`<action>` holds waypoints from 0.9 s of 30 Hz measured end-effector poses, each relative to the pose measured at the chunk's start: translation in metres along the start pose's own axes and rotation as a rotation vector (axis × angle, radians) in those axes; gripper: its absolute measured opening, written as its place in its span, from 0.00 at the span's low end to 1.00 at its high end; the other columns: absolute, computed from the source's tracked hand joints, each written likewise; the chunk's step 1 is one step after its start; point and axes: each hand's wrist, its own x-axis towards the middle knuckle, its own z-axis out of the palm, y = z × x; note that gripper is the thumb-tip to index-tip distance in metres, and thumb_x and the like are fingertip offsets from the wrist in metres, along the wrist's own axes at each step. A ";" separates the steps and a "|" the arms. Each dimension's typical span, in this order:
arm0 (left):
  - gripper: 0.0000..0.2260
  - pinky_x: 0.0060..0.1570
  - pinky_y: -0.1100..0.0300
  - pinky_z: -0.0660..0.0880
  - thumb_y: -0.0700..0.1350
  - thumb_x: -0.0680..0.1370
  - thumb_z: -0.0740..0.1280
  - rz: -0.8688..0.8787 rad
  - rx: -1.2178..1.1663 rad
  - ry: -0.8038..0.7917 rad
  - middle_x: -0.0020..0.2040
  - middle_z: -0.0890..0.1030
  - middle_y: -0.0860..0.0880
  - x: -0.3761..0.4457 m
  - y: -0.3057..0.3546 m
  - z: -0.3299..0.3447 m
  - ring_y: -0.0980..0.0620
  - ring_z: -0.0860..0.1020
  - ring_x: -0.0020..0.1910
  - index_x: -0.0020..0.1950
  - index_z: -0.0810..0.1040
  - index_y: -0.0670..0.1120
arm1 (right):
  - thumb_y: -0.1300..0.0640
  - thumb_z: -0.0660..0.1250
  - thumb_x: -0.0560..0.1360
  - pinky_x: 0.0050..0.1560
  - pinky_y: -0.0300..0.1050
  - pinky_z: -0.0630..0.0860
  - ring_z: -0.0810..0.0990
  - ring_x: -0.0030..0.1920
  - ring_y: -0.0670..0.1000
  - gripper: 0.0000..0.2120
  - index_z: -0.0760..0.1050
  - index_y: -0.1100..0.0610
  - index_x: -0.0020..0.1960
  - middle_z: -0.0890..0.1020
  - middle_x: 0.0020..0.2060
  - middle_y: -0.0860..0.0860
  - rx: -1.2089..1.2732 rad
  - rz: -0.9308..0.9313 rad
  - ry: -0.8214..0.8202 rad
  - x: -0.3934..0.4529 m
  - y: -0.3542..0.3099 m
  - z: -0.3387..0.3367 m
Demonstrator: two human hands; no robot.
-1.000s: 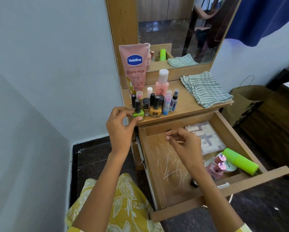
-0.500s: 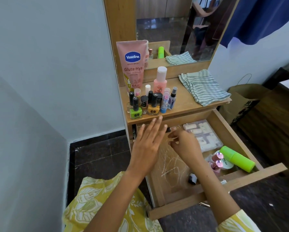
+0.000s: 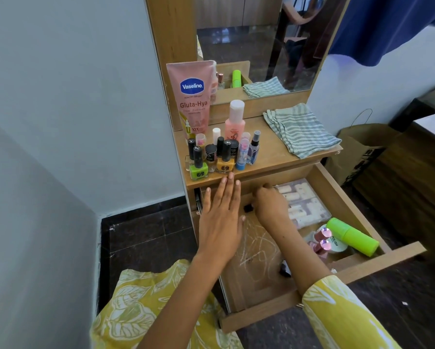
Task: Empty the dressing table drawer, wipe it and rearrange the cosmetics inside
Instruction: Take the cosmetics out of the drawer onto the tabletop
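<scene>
The wooden drawer (image 3: 362,263) stands pulled out under the dressing table top (image 3: 274,157). My left hand (image 3: 221,217) hovers flat, fingers straight, over the drawer's back left corner and holds nothing. My right hand (image 3: 269,205) is curled at the back of the drawer round a small black-capped bottle (image 3: 248,208). In the drawer lie a clear box of lipsticks (image 3: 306,210), a green bottle (image 3: 350,236), two pink-capped bottles (image 3: 322,239), a white jar (image 3: 338,246) and a small dark item (image 3: 284,270). On the top stand a Vaseline tube (image 3: 192,96), a pink bottle (image 3: 234,124) and several nail polishes (image 3: 211,159).
A folded striped cloth (image 3: 299,129) lies on the right of the table top. The mirror (image 3: 256,46) rises behind. A brown paper bag (image 3: 362,144) and dark wooden furniture (image 3: 413,177) stand to the right. A white wall closes the left side.
My left hand let go of the green nail polish on the top and came down flat over the drawer. My right hand reached to the drawer's back and curled round the black-capped bottle.
</scene>
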 end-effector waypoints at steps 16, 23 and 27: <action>0.27 0.66 0.51 0.28 0.51 0.82 0.49 -0.035 -0.038 -0.044 0.75 0.35 0.49 0.001 0.005 -0.017 0.50 0.32 0.72 0.75 0.37 0.46 | 0.61 0.76 0.68 0.41 0.23 0.71 0.79 0.39 0.37 0.10 0.80 0.58 0.47 0.81 0.37 0.47 1.012 -0.046 0.534 -0.036 0.010 -0.042; 0.27 0.67 0.50 0.30 0.51 0.82 0.51 -0.032 -0.048 -0.009 0.76 0.42 0.47 0.001 0.006 -0.021 0.50 0.37 0.73 0.74 0.40 0.46 | 0.61 0.76 0.68 0.41 0.22 0.71 0.79 0.38 0.40 0.09 0.82 0.60 0.47 0.81 0.37 0.45 1.005 -0.011 0.634 -0.013 -0.007 -0.040; 0.26 0.65 0.52 0.26 0.52 0.82 0.48 -0.016 -0.067 -0.044 0.76 0.39 0.48 0.002 0.005 -0.021 0.51 0.33 0.72 0.74 0.37 0.46 | 0.60 0.76 0.68 0.43 0.26 0.74 0.81 0.38 0.41 0.08 0.82 0.59 0.47 0.82 0.37 0.45 0.995 -0.013 0.620 -0.007 -0.010 -0.041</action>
